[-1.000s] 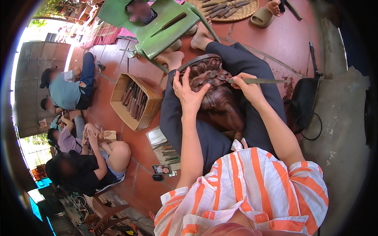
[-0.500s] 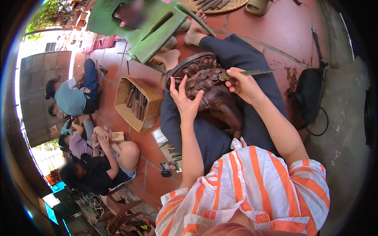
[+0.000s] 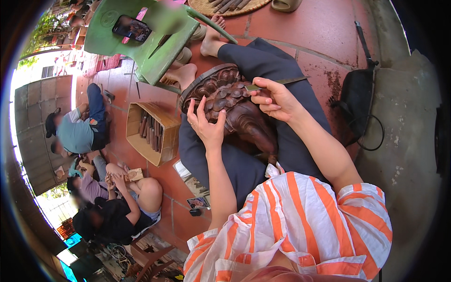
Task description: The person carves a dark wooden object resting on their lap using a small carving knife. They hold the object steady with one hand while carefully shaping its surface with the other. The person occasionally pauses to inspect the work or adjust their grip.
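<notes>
A dark brown wooden carving [image 3: 256, 120] with rows of rounded lobes and an oval base leans between my knees. My left hand [image 3: 208, 128] is spread, its fingertips resting lightly on the near left side of the carving. In my right hand [image 3: 277, 101] a thin flat metal blade [image 3: 292, 80] is pinched between thumb and fingers. One end of it lies at the carving's lobed surface, and the pointed end sticks out to the right. The exact contact between blade and wood is too small to make out.
A cardboard box [image 3: 174, 136] of wooden-handled tools stands left of my knee. Ahead is a green plastic chair [image 3: 164, 58] bearing a phone [image 3: 132, 28] and a tool. A black bag [image 3: 361, 104] lies to the right. Several people sit at the left.
The view has shifted, so the scene sits farther left. The blade slants upward more, with my right hand still holding it. My left hand has dropped slightly along the carving.
</notes>
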### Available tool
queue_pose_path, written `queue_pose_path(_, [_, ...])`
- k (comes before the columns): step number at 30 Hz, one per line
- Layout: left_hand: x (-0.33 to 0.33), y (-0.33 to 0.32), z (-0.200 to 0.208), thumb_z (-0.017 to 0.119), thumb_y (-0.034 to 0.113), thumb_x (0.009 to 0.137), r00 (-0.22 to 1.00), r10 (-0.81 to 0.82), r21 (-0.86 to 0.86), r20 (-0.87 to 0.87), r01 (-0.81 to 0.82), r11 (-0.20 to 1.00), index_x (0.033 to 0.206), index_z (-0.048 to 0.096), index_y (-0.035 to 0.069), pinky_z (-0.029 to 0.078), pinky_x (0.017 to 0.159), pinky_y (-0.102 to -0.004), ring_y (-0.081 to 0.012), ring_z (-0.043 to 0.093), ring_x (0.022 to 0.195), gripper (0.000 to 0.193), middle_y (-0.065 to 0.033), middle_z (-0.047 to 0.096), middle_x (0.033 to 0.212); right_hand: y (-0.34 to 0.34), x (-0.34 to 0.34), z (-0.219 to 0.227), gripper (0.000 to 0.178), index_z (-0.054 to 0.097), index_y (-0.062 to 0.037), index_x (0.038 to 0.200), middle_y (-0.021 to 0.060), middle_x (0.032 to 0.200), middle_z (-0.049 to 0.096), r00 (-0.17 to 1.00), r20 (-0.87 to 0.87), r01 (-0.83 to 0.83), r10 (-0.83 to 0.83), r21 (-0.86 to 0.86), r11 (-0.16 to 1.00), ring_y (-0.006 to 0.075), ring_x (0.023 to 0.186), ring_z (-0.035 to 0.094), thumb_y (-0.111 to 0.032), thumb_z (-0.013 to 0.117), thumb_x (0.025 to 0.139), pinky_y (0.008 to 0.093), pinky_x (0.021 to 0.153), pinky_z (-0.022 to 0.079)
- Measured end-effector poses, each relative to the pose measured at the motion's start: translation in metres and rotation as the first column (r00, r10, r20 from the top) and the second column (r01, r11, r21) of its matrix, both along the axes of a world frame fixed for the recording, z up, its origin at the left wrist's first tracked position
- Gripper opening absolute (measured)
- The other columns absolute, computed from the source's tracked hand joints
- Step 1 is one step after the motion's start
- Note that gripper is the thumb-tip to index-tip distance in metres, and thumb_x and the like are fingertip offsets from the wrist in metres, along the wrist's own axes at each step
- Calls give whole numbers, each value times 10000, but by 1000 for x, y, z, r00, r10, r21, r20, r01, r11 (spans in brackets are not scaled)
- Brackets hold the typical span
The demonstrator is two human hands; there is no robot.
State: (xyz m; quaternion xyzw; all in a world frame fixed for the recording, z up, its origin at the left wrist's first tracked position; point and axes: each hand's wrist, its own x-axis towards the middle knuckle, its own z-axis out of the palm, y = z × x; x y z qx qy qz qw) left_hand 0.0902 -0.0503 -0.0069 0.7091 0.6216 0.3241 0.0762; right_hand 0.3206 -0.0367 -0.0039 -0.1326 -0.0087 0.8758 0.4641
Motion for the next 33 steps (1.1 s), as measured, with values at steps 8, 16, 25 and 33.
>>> queue_pose_path(8, [-6,1,-1,767,242,701,999,-24,24,29,23,999,1245,583,100,310,1047,-467,-370,389,1250,592,-174,420,1364,-2,-8,-1,132,556,-40,886,28,789,548,977,202,61,-62,12,998,54,597,454,-164,543,929,160,389,270])
queue_pose_path(16, [-11,1,-3,780,259,722,993,25,-2,115,-25,1000,1232,594,107,329,1039,-437,-336,403,1232,564,-136,442,1327,-3,-16,-3,132,519,-105,780,16,891,609,875,468,90,-121,87,992,58,659,495,-119,608,877,178,476,344])
queue_pose_path(25, [-8,-7,-1,824,216,654,993,1,39,114,-5,999,1273,558,105,309,1065,-453,-338,384,1263,683,-127,438,1338,-5,-29,5,45,557,-40,869,28,796,604,588,748,88,-307,318,944,54,584,517,-57,596,855,198,485,415])
queue_pose_path(33, [42,-50,53,826,236,646,885,-410,193,219,373,908,1111,615,62,361,1032,-467,-362,461,1204,539,-149,506,1273,-28,-63,2,202,575,7,958,123,914,552,234,621,-266,-749,781,565,238,815,581,4,639,766,305,706,475])
